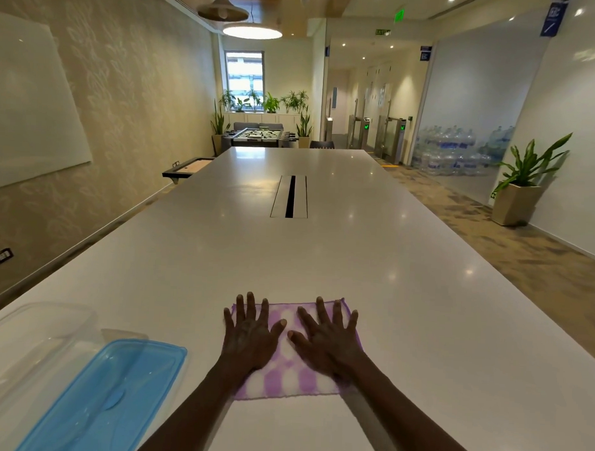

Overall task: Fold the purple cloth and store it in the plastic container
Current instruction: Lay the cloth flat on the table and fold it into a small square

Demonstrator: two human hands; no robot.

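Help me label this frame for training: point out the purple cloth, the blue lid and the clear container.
purple cloth (289, 377): head view, bare patch between the wrists.
blue lid (115, 391): head view, middle of its top.
clear container (32, 344): head view, translucent wall.

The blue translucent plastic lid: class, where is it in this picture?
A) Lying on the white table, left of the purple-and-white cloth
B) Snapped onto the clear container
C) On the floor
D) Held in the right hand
A: the blue translucent plastic lid lies flat on the white table, left of the purple-and-white cloth, beside the open clear plastic container.
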